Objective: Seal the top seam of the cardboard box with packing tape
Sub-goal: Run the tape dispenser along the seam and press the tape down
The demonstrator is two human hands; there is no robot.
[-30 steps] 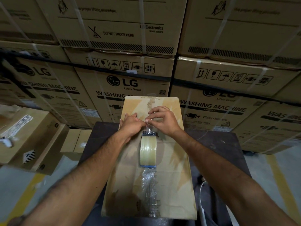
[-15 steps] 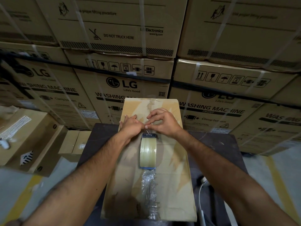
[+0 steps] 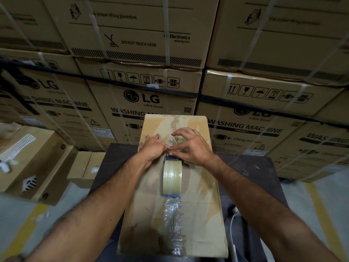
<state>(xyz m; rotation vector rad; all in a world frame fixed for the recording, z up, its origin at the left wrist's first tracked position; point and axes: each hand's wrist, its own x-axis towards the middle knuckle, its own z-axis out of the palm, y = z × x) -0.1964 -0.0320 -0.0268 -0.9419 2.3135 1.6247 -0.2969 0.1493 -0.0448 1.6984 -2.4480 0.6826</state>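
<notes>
Since the earlier frame, the right hand (image 3: 192, 146) has opened: fingers that were curled at the tape end now fan out over the seam, fingertips touching the clear strip. I note the left hand (image 3: 153, 146) stays flat on the lid just left of the seam, fingers pressed together; its thumb meets the right thumb at the dispenser's front.

Nearest me, the cardboard box (image 3: 200, 205) lies lengthwise on a dark table (image 3: 264, 171), its top flaps closed. Its near stretch of seam carries crinkled, glossy tape (image 3: 173, 224) with wrinkles and trapped air. Pale patches of older tape residue mark the lid on both sides. At mid-lid the tape roll (image 3: 172, 178) stands on edge in a blue dispenser, right on the seam. Beyond the hands, the far seam shows a torn, rough paper strip.

A white cable (image 3: 232, 222) hangs at the table's right edge. Left of the table sit smaller cartons (image 3: 35, 167) on a grey floor (image 3: 330, 205) with yellow lines. Behind everything, strapped washing machine cartons (image 3: 143, 103) stack up to the top of view.
</notes>
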